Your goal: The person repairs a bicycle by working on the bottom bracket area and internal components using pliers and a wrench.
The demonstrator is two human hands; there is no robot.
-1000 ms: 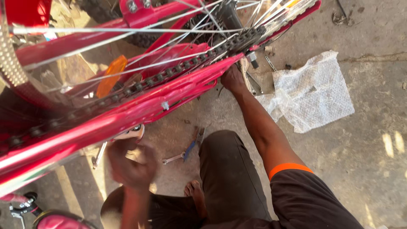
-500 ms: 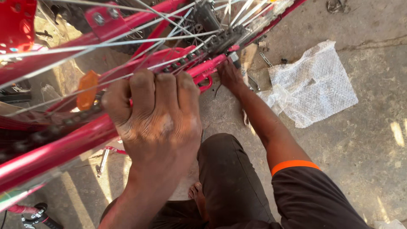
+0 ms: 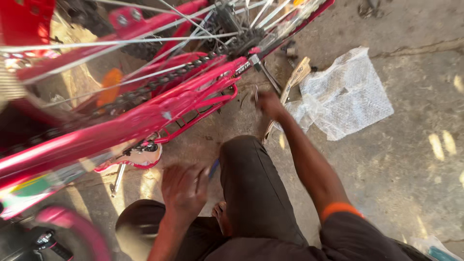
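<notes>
A red bicycle frame [image 3: 145, 118] with its chain [image 3: 159, 79] and spoked rear wheel [image 3: 232, 29] fills the upper left. My right hand [image 3: 268, 104] reaches out just below the rear hub, down by thin metal pieces [image 3: 254, 93] on the concrete; it is blurred and its grip is unclear. My left hand [image 3: 185, 189] is low over my knee, blurred, fingers curled beside a blue-handled tool [image 3: 213, 168] lying at my dark trouser leg [image 3: 251, 193]. Whether it grips the tool is not visible.
A sheet of bubble wrap [image 3: 350, 94] lies on the concrete floor [image 3: 415, 159] to the right, with a strip of cardboard [image 3: 297, 77] at its left edge. An orange reflector [image 3: 110, 83] sits in the wheel. A pedal [image 3: 137, 157] hangs below the frame.
My left hand dropped from gripping the red frame to down near the blue-handled tool. My right hand came off the frame end and moved lower, toward the floor.
</notes>
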